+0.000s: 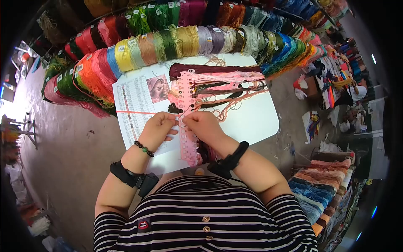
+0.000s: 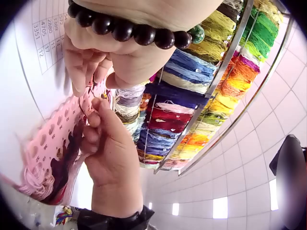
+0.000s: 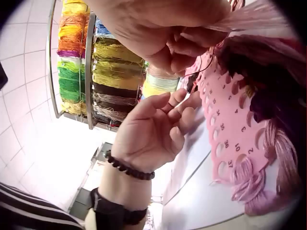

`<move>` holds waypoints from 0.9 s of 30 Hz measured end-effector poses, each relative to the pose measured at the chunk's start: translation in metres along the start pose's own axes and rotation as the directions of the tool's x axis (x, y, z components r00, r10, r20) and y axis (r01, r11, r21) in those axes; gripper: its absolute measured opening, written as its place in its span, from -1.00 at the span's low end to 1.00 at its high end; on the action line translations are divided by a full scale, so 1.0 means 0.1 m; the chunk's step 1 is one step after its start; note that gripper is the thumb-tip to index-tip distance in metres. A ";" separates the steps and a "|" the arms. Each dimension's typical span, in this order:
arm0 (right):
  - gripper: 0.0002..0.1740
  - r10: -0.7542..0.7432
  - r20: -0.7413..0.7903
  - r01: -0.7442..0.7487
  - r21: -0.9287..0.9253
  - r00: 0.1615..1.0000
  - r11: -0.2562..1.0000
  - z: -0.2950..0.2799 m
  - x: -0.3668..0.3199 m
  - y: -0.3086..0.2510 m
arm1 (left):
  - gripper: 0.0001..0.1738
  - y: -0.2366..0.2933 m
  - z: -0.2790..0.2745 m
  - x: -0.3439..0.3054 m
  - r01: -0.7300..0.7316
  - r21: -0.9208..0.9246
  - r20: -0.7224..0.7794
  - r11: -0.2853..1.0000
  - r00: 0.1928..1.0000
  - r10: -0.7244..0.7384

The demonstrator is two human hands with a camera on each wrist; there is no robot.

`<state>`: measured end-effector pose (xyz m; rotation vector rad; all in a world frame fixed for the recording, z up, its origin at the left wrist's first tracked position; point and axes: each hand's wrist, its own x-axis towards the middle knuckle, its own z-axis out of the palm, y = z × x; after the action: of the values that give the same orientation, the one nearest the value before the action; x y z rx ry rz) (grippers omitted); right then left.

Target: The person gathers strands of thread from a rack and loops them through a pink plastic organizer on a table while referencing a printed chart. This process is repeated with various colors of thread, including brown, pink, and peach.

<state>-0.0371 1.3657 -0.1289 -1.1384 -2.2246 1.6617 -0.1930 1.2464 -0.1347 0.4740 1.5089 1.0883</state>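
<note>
Pink strand (image 1: 132, 112) is seen running toward the left hand (image 1: 158, 129), fingers loosely bent, grip can't be told. Holed card (image 1: 185, 143) is laid just right of those fingertips, long axis pointing away from the body; dark thread (image 3: 209, 65) is pinched by the nearer right hand (image 1: 206, 127).

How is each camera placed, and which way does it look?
Head: worn on the head, looking forward and down at the left hand, right hand and pink card; the forearms and striped top show too.
Left wrist: worn there, looking past the left hand, at the top, toward the pink card; the right hand shows below.
Right wrist: worn there, looking past the right hand, at the top; the left hand and some striped top show.
Shared: both wrist views catch the pink card and coloured thread.
</note>
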 end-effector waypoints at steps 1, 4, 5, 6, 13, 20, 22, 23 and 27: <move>-0.73 0.039 0.009 -0.039 0.014 0.999 0.999 0.02 0.04 0.05 | -0.73 0.01 0.01 0.00 0.003 -0.001 -0.005 1.000 1.000 -0.003; -0.71 0.103 0.027 -0.105 0.108 0.994 0.989 0.03 0.07 0.07 | -0.74 -0.03 0.07 0.05 -0.053 -0.053 -0.031 0.997 0.998 0.052; -0.70 0.117 0.032 -0.120 0.148 0.993 0.982 0.02 0.06 0.07 | -0.71 -0.08 0.08 0.09 -0.065 -0.087 -0.015 0.994 0.998 0.064; -0.70 0.038 -0.050 -0.032 0.113 0.998 0.993 -0.02 0.07 0.07 | -0.68 -0.12 0.08 0.15 -0.077 -0.121 0.000 0.990 0.997 0.077; -0.78 -0.178 -0.334 0.109 -0.215 0.926 0.971 -0.46 -0.02 0.07 | -0.73 -0.13 0.12 0.18 -0.357 0.407 -0.071 0.841 0.905 0.419; -0.79 -0.106 -0.001 0.105 -0.102 0.994 0.989 -0.33 -0.24 0.11 | -0.64 0.32 0.09 0.16 -0.273 -0.033 0.062 0.961 0.960 0.275; -0.78 -0.080 0.118 0.086 -0.048 0.990 0.995 -0.30 -0.25 0.19 | -0.61 0.69 0.32 0.02 -0.281 -0.326 0.011 0.903 0.954 0.301; -0.78 -0.059 0.146 0.066 -0.043 0.988 0.997 -0.28 -0.25 0.20 | -0.60 0.77 0.39 0.01 -0.281 -0.464 -0.016 0.840 0.951 0.309; -0.77 -0.003 0.063 0.004 -0.016 0.998 1.000 -0.20 -0.25 0.03 | -0.67 0.54 0.10 0.13 -0.298 0.137 -0.043 0.945 0.951 0.306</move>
<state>-0.0076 1.3654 -0.1156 -1.0999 -2.2798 1.7040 -0.2016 1.2870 -0.0964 0.7877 1.6043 1.2559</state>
